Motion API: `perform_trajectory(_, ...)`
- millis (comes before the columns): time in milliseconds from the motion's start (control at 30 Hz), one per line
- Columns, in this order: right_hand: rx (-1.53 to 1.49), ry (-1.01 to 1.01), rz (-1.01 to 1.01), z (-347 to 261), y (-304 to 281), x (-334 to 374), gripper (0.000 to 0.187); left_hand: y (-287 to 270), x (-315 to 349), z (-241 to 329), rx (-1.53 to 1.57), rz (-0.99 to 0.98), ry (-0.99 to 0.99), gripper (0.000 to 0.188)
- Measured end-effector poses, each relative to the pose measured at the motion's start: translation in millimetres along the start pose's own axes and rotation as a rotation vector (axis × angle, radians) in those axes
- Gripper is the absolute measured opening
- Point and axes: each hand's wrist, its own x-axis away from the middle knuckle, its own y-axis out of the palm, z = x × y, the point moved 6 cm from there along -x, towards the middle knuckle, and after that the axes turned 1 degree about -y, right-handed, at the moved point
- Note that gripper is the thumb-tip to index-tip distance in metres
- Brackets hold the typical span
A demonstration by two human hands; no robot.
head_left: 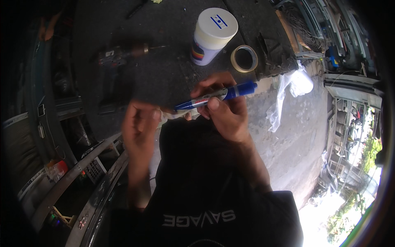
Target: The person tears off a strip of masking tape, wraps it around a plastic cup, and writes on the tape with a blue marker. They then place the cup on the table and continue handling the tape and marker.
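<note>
A blue marker (216, 95) is gripped in the right hand (224, 109), held level above the dark workbench (164, 74), its tip pointed at the left hand (140, 123). The left hand is blurred, fingers curled around something pale that cannot be made out. Behind, a white tub (213, 35) and tape roll (244, 58) are seen.

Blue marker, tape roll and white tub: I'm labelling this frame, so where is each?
blue marker (230, 93), head view, on its blue barrel beyond the thumb.
tape roll (244, 58), head view, on its tan ring's rim.
white tub (217, 22), head view, on its lid.
</note>
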Motion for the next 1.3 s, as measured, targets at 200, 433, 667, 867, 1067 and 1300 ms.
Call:
perform_trajectory(200,0.236,0.112,0.028,-18,-5,5,0.025,-5,-3,-12,0.169,-0.051,-0.118,0.021)
perform_trajectory(433,0.46,0.068,0.086,-23,0,8,0.027,-2,-5,-12,0.076,0.048,-0.056,0.021)
perform_trajectory(667,0.534,-0.046,0.146,-21,1,10,0.028,-3,-2,-5,-0.289,0.143,0.037,0.015)
perform_trajectory(867,0.592,0.075,0.484,-12,-19,15,0.033,30,15,19,-0.308,-0.077,0.319,0.01)
perform_trajectory(1067,0.917,0.164,0.412,4,-50,0,0.036,35,29,33,-0.183,-0.067,0.333,0.01)
perform_trajectory(1300,1.315,0.373,-0.089,83,-25,-38,0.04,-1,11,-31,0.124,0.131,-0.202,0.038)
